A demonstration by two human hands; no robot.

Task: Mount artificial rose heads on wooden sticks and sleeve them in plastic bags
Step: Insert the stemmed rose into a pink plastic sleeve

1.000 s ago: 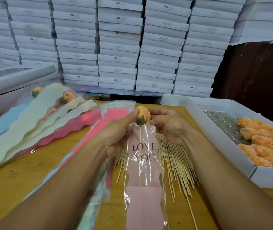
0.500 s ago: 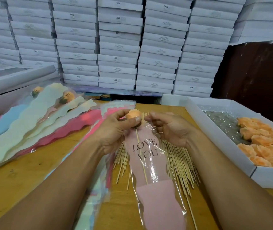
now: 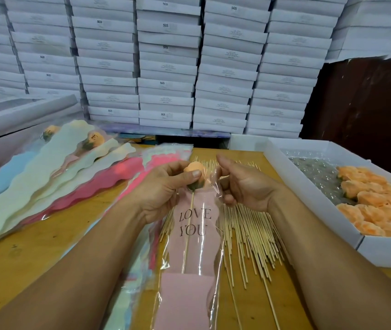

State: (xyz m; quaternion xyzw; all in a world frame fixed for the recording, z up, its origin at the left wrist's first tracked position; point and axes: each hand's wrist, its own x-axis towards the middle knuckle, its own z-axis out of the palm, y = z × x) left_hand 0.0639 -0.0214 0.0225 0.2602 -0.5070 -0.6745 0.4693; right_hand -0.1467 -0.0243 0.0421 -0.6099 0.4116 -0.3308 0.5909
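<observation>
wooden table [image 3: 47, 239], far edge met by a wall of stacked white boxes [image 3: 166, 67]; open bare wood shows at front left, between the left forearm and the fanned sleeves, and at front right below the tray. left side: fan of empty and filled wavy-edged sleeves [image 3: 54, 182] in blue, cream, red and pink, two finished roses [image 3: 94, 139] lying near its far end, a long grey box [image 3: 23, 115] beyond. right side: white tray [image 3: 313, 201], its near corner close to the right forearm, holding loose orange rose heads [image 3: 375, 206] over bubble wrap. centre: spread of wooden sticks [image 3: 249, 234] lying flat under both hands, some reaching toward the near edge. left hand [image 3: 163, 189]: thumb and fingers pinched narrowly on the orange rose head [image 3: 195, 170], at the mouth of the bag, thumb across its front; green base showing just below. mounted stick [image 3: 189, 229] runs down from the head inside the plastic bag [image 3: 189, 270], lower end behind the pink card pocket. right hand [image 3: 244, 186]: fingers curled, holding the clear upper edge of the bag just beside the rose head, thumb raised and apart. bag is clear with a pink wavy insert, lying lengthwise toward the viewer over the sticks. writing: "love you" printed in dark capitals on the pink insert; "sgs" legible on several box ends; other box labels too small to read; a letter "e" shows over one finished rose.
</observation>
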